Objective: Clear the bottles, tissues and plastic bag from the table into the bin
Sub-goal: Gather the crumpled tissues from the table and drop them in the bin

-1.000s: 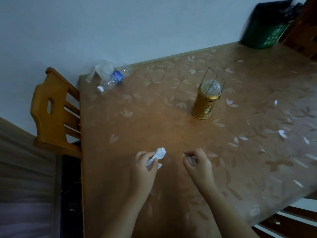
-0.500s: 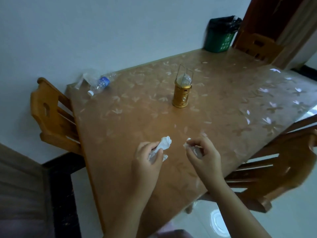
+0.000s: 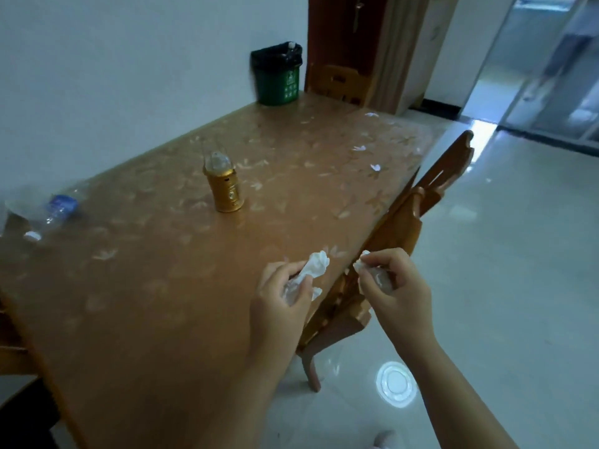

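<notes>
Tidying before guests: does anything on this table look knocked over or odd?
A clear plastic bottle with a blue label lies on its side at the brown table's left end; the gold lantern stands upright.

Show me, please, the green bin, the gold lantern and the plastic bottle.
green bin (image 3: 280,86): head view, front wall.
gold lantern (image 3: 227,192): head view, gold body.
plastic bottle (image 3: 61,204): head view, blue label.

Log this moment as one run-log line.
left hand grips left tissue | right hand grips right tissue | bottle lying on table | bin at far end
</notes>
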A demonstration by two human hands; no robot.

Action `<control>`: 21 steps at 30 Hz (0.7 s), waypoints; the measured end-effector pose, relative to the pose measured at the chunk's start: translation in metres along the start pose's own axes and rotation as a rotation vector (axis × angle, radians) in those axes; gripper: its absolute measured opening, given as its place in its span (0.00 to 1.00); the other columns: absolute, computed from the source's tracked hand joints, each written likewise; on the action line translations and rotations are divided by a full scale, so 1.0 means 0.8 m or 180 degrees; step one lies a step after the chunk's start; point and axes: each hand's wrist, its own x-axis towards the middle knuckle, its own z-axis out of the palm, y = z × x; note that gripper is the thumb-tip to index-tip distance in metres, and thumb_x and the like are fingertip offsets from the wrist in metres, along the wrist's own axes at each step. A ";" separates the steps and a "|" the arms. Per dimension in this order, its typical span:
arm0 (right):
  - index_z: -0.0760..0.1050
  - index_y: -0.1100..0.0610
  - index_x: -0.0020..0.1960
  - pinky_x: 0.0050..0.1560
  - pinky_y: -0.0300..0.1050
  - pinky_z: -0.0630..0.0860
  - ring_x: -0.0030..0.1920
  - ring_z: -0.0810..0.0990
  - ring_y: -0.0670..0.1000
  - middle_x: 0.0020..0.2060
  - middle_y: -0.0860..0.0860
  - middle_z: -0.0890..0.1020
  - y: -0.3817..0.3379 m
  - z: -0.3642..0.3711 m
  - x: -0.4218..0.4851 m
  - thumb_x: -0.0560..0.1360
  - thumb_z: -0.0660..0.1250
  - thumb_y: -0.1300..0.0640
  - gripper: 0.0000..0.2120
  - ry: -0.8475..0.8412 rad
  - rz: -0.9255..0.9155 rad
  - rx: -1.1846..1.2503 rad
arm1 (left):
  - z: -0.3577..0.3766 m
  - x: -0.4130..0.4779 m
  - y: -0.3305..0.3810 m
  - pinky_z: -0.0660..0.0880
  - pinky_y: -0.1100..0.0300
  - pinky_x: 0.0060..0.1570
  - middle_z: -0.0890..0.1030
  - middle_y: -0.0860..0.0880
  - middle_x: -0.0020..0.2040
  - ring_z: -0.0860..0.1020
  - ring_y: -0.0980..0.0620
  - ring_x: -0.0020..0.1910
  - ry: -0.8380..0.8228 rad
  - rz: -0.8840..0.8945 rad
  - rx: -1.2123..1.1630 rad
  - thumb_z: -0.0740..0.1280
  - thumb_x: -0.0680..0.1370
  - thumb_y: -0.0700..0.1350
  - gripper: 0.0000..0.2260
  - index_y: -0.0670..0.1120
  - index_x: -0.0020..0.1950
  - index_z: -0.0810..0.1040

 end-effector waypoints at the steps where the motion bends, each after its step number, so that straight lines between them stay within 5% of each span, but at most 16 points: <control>1: 0.75 0.55 0.41 0.39 0.33 0.74 0.41 0.77 0.45 0.38 0.50 0.79 0.010 -0.019 0.007 0.67 0.71 0.66 0.08 0.0107 0.0024 -0.0031 | 0.021 0.005 0.012 0.72 0.73 0.39 0.78 0.50 0.46 0.77 0.57 0.44 -0.0081 0.0104 -0.0034 0.69 0.72 0.38 0.08 0.44 0.50 0.80; 13: 0.75 0.52 0.40 0.39 0.48 0.78 0.39 0.79 0.48 0.38 0.50 0.79 0.164 -0.290 0.115 0.68 0.70 0.67 0.10 0.1008 0.0267 -0.0238 | 0.338 0.030 0.188 0.69 0.78 0.42 0.78 0.52 0.45 0.74 0.65 0.46 -0.0901 0.0661 -0.0563 0.69 0.73 0.38 0.07 0.46 0.49 0.79; 21: 0.75 0.50 0.40 0.39 0.50 0.77 0.38 0.79 0.51 0.38 0.48 0.79 0.255 -0.392 0.174 0.68 0.69 0.66 0.11 0.1301 0.0516 -0.0272 | 0.487 0.043 0.235 0.72 0.75 0.42 0.78 0.51 0.46 0.75 0.61 0.47 -0.1350 0.0414 -0.0853 0.68 0.73 0.39 0.07 0.48 0.50 0.78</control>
